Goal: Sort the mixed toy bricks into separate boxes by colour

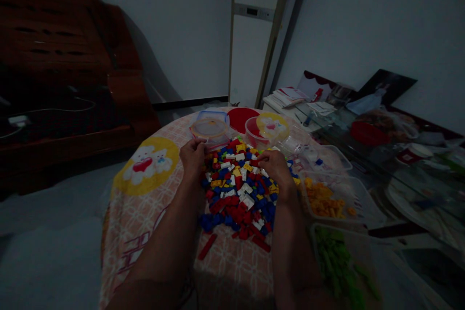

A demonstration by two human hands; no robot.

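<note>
Brick pile [236, 189] lies between left hand [192, 155] and right hand [275, 165].

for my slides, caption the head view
Left hand and right hand on a pile of toy bricks on a round table

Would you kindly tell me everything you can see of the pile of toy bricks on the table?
The pile of toy bricks is a loose, low heap of small plastic-looking pieces in red, blue, white and yellow, spread on the patterned tablecloth. A long red piece lies apart by its near edge. The left hand touches its far left edge; the right hand rests on its far right side.
</note>
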